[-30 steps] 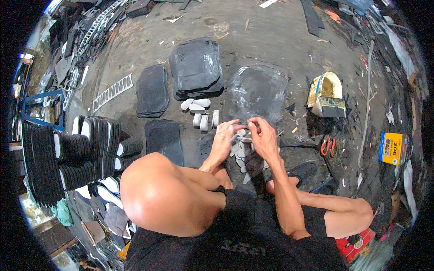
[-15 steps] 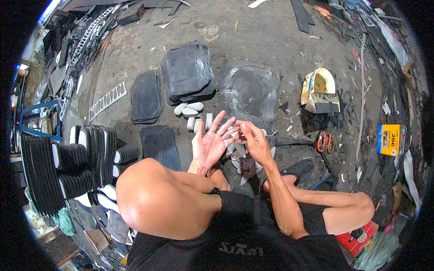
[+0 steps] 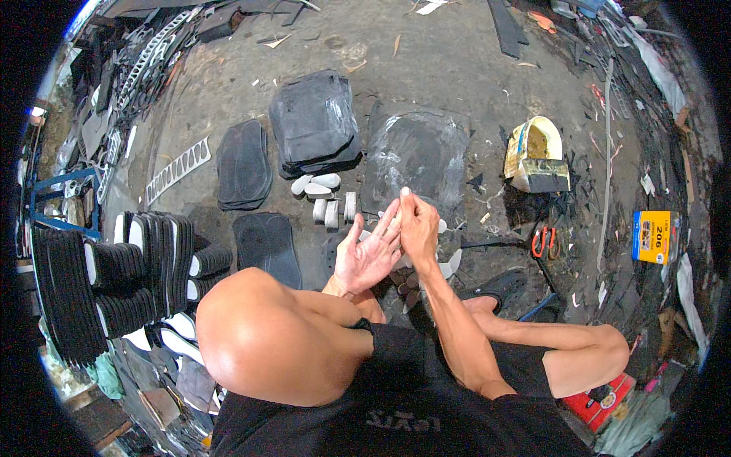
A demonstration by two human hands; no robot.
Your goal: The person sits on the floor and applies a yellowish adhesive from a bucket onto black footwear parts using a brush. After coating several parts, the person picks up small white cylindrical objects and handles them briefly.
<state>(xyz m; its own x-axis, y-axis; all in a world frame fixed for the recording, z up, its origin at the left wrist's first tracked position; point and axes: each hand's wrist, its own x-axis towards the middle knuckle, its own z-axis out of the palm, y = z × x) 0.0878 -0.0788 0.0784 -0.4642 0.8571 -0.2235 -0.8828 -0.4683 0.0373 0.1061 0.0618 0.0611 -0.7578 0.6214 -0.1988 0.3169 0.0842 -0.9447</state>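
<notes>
My left hand is held palm up with its fingers stretched out and nothing lying on the palm. Against its fingertips my right hand is closed, thumb and fingers pressed together; whatever they may hold is hidden. Beneath both hands lies a loose pile of small brown and white oval pieces, partly covered. Just beyond the left hand are small white oval pads and short stacks of white pieces. A dark, white-smeared flat sheet lies on the floor ahead of my hands.
Black sheets are stacked ahead, beside dark sole-shaped pieces. Rows of black-and-white soles stand at left. On the right are a cut-open glue-stained container, orange-handled scissors and a yellow-blue box. Scraps line both sides.
My right hand has moved slightly left and turned, closing against the left fingertips. The left hand's spread fingers have drawn closer together and its palm has shifted a little right and down.
</notes>
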